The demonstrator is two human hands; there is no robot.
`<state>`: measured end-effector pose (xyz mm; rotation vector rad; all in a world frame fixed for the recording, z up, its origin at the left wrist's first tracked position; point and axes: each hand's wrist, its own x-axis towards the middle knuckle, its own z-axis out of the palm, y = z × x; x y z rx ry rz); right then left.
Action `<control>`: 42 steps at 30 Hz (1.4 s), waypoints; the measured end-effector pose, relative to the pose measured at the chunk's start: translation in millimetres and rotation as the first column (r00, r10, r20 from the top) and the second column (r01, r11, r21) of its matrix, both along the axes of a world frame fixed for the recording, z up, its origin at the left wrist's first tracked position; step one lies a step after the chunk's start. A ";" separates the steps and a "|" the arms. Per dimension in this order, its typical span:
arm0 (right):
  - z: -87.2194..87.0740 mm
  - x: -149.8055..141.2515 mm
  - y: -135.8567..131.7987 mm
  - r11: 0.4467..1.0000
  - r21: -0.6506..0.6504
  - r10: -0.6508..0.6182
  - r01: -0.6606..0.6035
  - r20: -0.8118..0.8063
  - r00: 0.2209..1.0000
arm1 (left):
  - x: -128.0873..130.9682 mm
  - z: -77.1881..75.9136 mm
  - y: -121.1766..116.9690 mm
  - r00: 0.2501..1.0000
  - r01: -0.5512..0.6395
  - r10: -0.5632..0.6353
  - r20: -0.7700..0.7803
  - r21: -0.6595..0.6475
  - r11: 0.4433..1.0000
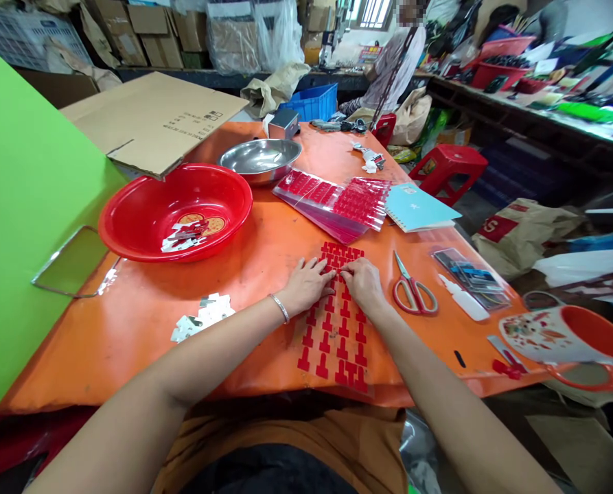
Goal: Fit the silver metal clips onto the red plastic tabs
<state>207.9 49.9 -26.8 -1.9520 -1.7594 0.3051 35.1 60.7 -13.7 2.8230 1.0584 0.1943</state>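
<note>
A clear sheet of red T-shaped stickers (325, 343) lies lengthwise on the orange table in front of me. My left hand (307, 284) rests on the left side of its upper half, fingers stretched out and lying flat. Just across from it, my right hand (364, 280) is closed in a pinch low over the sheet; whatever is between its fingertips is too small to make out. Left of my left forearm sits a loose pile of small white-and-silver pieces (211, 312). More sheets of red stickers (331, 195) are stacked beyond my hands.
A red basin (234, 219) holding small pieces, a steel bowl (259, 161) and cardboard (156, 116) stand at the back left. To the right lie scissors (414, 291), a light-blue notebook (419, 206), a white bottle (463, 298) and a mug (548, 329). Another person sits farther back.
</note>
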 end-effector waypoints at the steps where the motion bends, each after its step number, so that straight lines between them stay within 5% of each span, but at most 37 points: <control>1: -1.1 -0.7 -1.4 1.000 0.016 -0.004 0.004 -0.012 1.000 | 0.2 -1.0 0.2 1.000 0.000 0.000 -0.001 0.000 1.000; 12: 9.0 5.6 -13.5 0.976 0.164 -0.081 0.142 -0.334 0.939 | 0.9 -2.6 0.9 1.000 -0.025 0.026 0.011 -0.060 0.998; 17: 31.5 -2.0 -40.5 0.976 0.031 -0.123 0.215 -0.740 0.661 | -5.8 7.9 -0.1 0.992 -0.050 0.069 0.102 -0.184 0.982; 21: 47.0 -14.6 -77.1 0.987 -0.085 -0.141 0.139 -0.873 0.467 | -56.3 37.8 -5.1 0.953 -0.088 0.157 0.257 -0.261 0.961; 23: 49.5 -18.7 -94.5 0.983 -0.133 -0.175 0.129 -0.896 0.407 | -98.8 52.8 -8.7 0.966 -0.080 0.149 0.213 -0.300 0.950; 26: 47.7 -25.8 -114.0 0.972 -0.209 -0.234 0.109 -0.906 0.354 | -163.5 64.2 -13.3 0.960 -0.225 0.266 0.092 -0.317 0.921; 29: 44.1 -38.7 -124.4 0.963 -0.259 -0.268 0.073 -0.910 0.316 | -204.6 61.7 -18.6 0.932 -0.360 0.357 -0.066 -0.303 0.882; 32: 42.1 -55.0 -128.5 0.963 -0.268 -0.264 0.032 -0.915 0.304 | -216.3 54.2 -25.4 0.917 -0.400 0.379 -0.129 -0.307 0.864; 42: 43.1 -81.7 -134.6 0.975 -0.218 -0.193 -0.031 -0.914 0.358 | -221.9 54.0 -39.0 0.826 -0.492 0.561 0.061 -0.409 0.769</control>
